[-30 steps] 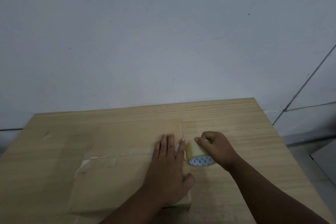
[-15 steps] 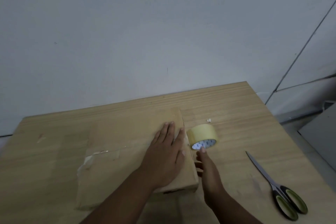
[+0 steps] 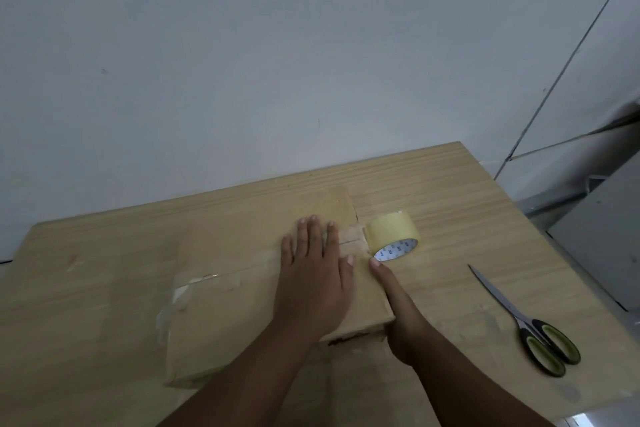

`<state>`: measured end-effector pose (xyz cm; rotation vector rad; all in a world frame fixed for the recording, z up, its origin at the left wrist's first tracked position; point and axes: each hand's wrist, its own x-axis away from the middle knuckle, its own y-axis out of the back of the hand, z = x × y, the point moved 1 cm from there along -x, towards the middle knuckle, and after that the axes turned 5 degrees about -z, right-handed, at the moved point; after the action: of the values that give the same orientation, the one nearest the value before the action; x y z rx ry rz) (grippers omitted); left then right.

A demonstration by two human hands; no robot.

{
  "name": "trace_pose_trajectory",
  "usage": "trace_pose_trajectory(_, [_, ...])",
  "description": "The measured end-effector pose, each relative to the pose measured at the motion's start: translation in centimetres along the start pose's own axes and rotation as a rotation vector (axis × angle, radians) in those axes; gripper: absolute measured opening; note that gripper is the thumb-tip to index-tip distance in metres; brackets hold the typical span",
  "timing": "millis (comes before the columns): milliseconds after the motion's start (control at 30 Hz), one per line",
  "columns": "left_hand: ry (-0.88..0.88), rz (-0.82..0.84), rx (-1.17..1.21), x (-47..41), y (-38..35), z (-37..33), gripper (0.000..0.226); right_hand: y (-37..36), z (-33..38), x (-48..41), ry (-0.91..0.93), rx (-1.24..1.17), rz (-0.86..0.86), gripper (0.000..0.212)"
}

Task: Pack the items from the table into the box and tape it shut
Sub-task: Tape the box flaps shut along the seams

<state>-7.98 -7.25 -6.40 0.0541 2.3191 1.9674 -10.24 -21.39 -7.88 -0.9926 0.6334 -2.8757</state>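
Your right hand point(image 3: 401, 315) has let go of the tape roll point(image 3: 391, 234), which now sits on the table point(image 3: 467, 204) just beside the right edge of the closed box point(image 3: 221, 322). 1 tape strip point(image 3: 349, 236) runs from it onto the lid. Right hand grasps nothing, 1 straight finger at that edge. Left hand point(image 3: 311, 274) lies flat with fingers extended, pressing the lid. Scissors point(image 3: 533, 333) lie well to the right.

tape roll point(image 3: 391, 236) core print, blue, unreadable

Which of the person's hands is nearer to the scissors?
Right. The right hand lies along the cardboard box's right edge, on the side of the scissors; the left hand rests flat on the box top, farther away.
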Motion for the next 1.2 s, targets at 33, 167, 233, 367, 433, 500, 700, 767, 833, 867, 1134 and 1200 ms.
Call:
trace_pose_trajectory(33, [0.005, -0.009, 0.017, 0.0, 0.3, 0.3, 0.080, -0.3, 0.1, 0.0, 0.010, 0.027, -0.005, 0.050])
trace_pose_trajectory(167, [0.033, -0.052, 0.084, 0.3, 2.0, 1.9, 0.078, -2.2, 0.8, 0.3, 0.050, 0.123, -0.018, 0.047])
trace_pose_trajectory(233, [0.058, -0.082, 0.135, 0.6, 3.1, 3.2, 0.079, -3.8, 1.5, 0.9, 0.098, 0.169, 0.004, 0.037])
trace_pose_trajectory(367, [0.106, -0.106, 0.234, 1.2, 5.4, 6.0, 0.075, -7.5, 2.9, 1.7, 0.217, 0.329, -0.039, 0.041])
trace_pose_trajectory(433, [0.140, -0.109, 0.284, 1.7, 6.8, 7.5, 0.073, -9.8, 3.0, 1.4, 0.235, 0.455, -0.076, 0.054])
trace_pose_trajectory(500, [0.184, -0.114, 0.363, 2.2, 8.0, 8.8, 0.075, -11.8, 3.2, 1.2, 0.262, 0.586, -0.101, 0.053])
trace_pose_trajectory(700, [0.347, -0.140, 0.696, 4.6, 12.0, 12.4, 0.091, -17.4, 3.5, 2.6, 0.361, 1.030, -0.080, 0.069])
trace_pose_trajectory(767, [0.411, -0.161, 0.784, 5.4, 13.3, 13.4, 0.093, -18.9, 3.3, 3.0, 0.404, 1.111, -0.067, 0.068])
trace_pose_trajectory(833, [0.448, -0.213, 0.885, 6.0, 13.9, 14.3, 0.092, -19.7, 3.5, 3.7, 0.416, 1.197, -0.030, 0.065])
trace_pose_trajectory(867, [0.465, -0.255, 0.936, 6.6, 14.1, 15.3, 0.090, -20.5, 3.5, 4.3, 0.423, 1.263, 0.003, 0.062])
trace_pose_trajectory(1134, [0.463, -0.375, 1.141, 8.2, 14.1, 17.5, 0.079, -20.0, 4.5, 4.1, 0.429, 1.110, -0.105, 0.114])
trace_pose_trajectory(1200, [0.459, -0.355, 1.117, 8.1, 14.2, 17.2, 0.079, -19.0, 4.4, 3.4, 0.230, 0.914, 0.022, 0.118])
